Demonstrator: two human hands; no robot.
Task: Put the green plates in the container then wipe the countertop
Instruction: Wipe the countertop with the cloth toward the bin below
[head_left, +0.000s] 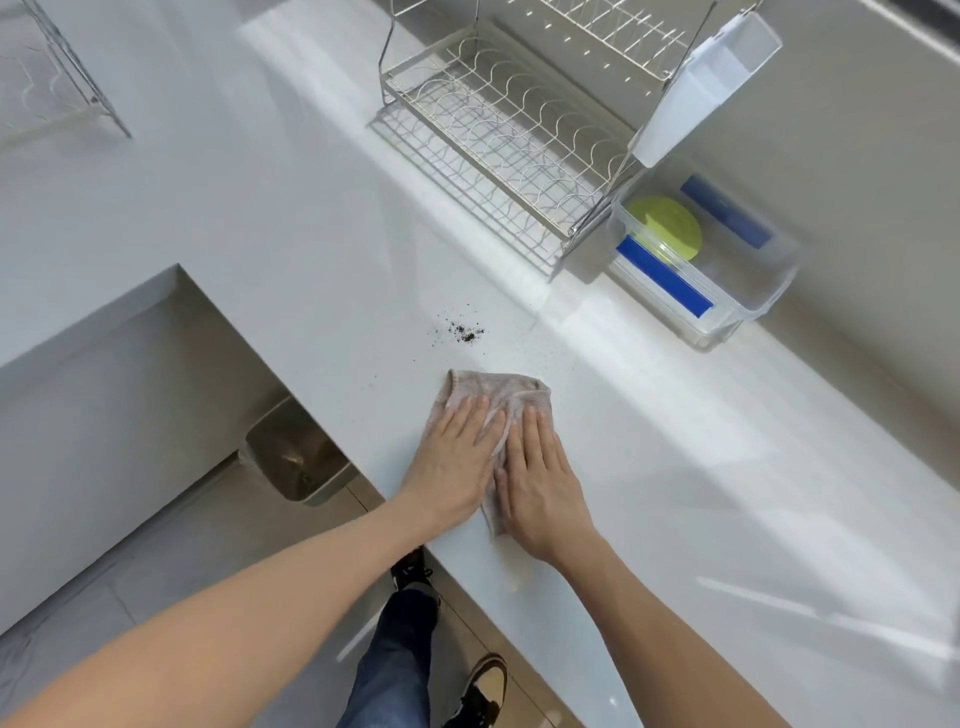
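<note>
A beige cloth (498, 392) lies flat on the white countertop (291, 270) near its front edge. My left hand (452, 460) and my right hand (540, 486) press down on it side by side, fingers straight and together. Just beyond the cloth sits a small patch of dark crumbs (465, 332). At the right, a clear plastic container (753, 296) with blue clips holds green plates (667, 226), seen from above.
An empty wire dish rack (498, 140) stands at the back, with a white cutlery holder (706, 83) on its right side. A second wire rack (47, 78) is at the far left. A bin (296, 457) stands on the floor below the counter edge.
</note>
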